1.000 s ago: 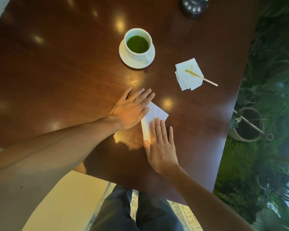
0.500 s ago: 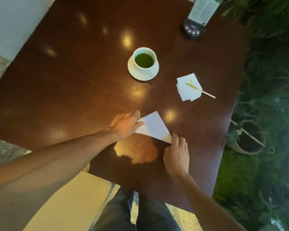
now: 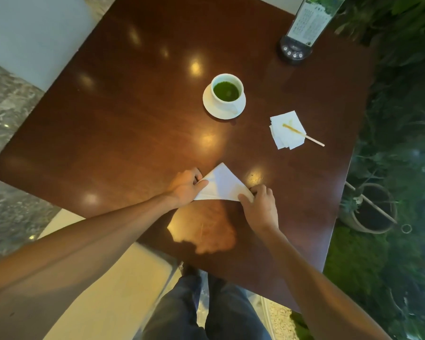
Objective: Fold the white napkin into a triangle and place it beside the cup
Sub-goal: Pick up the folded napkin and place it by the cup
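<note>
Already a triangle, the white napkin point(image 3: 221, 185) lies flat on the table point(image 3: 123, 123), well short of the cup point(image 3: 227, 90). At its left corner the left hand point(image 3: 185, 188) pinches the paper between thumb and curled fingers; at its right corner the right hand point(image 3: 259, 204) does likewise. Thin, light and limp, the paper would likely sag or unfold if lifted by one point, so both ends of the long folded edge look the safest hold.
</note>
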